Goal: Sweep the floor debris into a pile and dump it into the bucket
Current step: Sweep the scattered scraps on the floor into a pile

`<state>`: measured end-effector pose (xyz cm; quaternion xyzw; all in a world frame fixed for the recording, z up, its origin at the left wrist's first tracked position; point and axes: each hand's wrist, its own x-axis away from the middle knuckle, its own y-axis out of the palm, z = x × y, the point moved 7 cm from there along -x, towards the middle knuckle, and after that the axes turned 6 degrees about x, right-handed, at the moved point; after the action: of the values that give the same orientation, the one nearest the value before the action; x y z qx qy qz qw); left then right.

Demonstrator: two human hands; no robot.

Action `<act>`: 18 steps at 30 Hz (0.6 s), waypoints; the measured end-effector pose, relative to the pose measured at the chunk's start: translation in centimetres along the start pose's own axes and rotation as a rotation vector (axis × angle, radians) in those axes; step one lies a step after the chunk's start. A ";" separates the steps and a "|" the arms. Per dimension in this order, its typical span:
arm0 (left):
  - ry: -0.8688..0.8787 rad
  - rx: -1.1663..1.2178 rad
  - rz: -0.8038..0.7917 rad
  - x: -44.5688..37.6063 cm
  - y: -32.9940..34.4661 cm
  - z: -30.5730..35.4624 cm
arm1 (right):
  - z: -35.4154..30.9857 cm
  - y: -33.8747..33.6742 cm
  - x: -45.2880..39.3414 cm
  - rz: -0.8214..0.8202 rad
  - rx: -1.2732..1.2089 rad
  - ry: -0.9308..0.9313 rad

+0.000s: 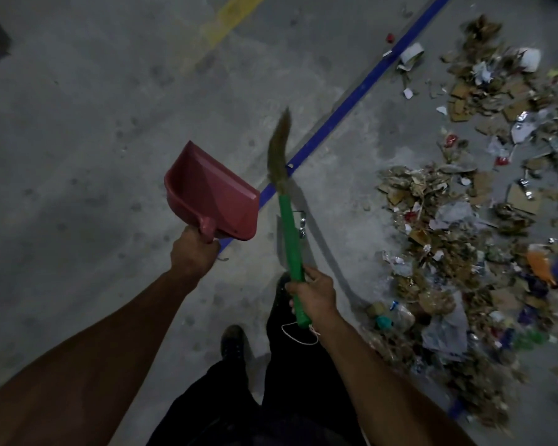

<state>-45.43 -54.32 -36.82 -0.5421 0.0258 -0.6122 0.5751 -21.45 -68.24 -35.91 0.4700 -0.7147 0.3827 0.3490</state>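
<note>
Head cam looking straight down at a grey concrete floor [78, 140], pretty dim lighting. The left hand [192, 252] is wrapped tight around the stubby handle of a red dustpan [211, 194], held up off the ground with the open mouth tilted up and away from the person; nothing in it as far as I can see. The right hand [313, 292] has its fingers curled around the lower end of a broom [290, 220] with a green handle, and the brownish bristle end points up and forward, in the air, blurry at the tip. A loop of white string [298, 334] dangles from the butt of the handle. The debris [464, 236] is all off to the right, well apart from both tools: a long messy spread of cardboard scraps, torn paper, plastic bags, foil bits and a few red and orange pieces. A blue painted line [351, 101] runs diagonally across the floor between the tools and the mess, plus a faded yellow line [229, 17] at the top. Dark trousers and a shoe [232, 344] at the bottom.
</note>
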 end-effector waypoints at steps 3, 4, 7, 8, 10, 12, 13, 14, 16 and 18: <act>0.017 -0.011 -0.006 0.5 0.0 -0.7 | 2.1 -0.7 -0.8 0.016 -0.050 0.092; 0.023 -0.009 -0.012 0.7 0.0 -1.0 | 2.9 -1.6 -1.3 0.049 -0.081 0.109; 0.040 -0.003 -0.027 1.2 -0.3 -1.8 | 4.9 -4.7 -2.0 0.148 -0.104 0.131; 0.044 -0.001 -0.030 1.4 -0.4 -2.2 | 5.1 -5.6 -1.7 0.177 -0.130 0.130; 0.056 0.000 -0.029 1.9 -0.7 -3.0 | 5.3 -7.3 -1.0 0.238 -0.197 0.110; 0.075 0.002 -0.035 2.5 -1.1 -3.9 | 5.7 -8.1 0.3 0.283 -0.232 0.080; 0.090 -0.002 -0.039 2.8 -1.3 -4.3 | 6.1 -8.0 1.0 0.298 -0.249 0.051; 0.101 -0.012 -0.045 3.2 -1.5 -4.8 | 6.6 -7.7 1.9 0.317 -0.257 0.029; 0.126 -0.021 -0.055 4.2 -2.0 -5.7 | 8.2 -6.6 3.8 0.339 -0.232 0.005; 0.157 -0.032 -0.075 5.3 -2.4 -6.8 | 10.4 -5.2 5.5 0.351 -0.129 -0.003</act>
<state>-50.39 -61.37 -34.73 -0.5018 0.0602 -0.6736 0.5393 -19.77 -80.99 -34.89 0.3154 -0.8092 0.3903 0.3054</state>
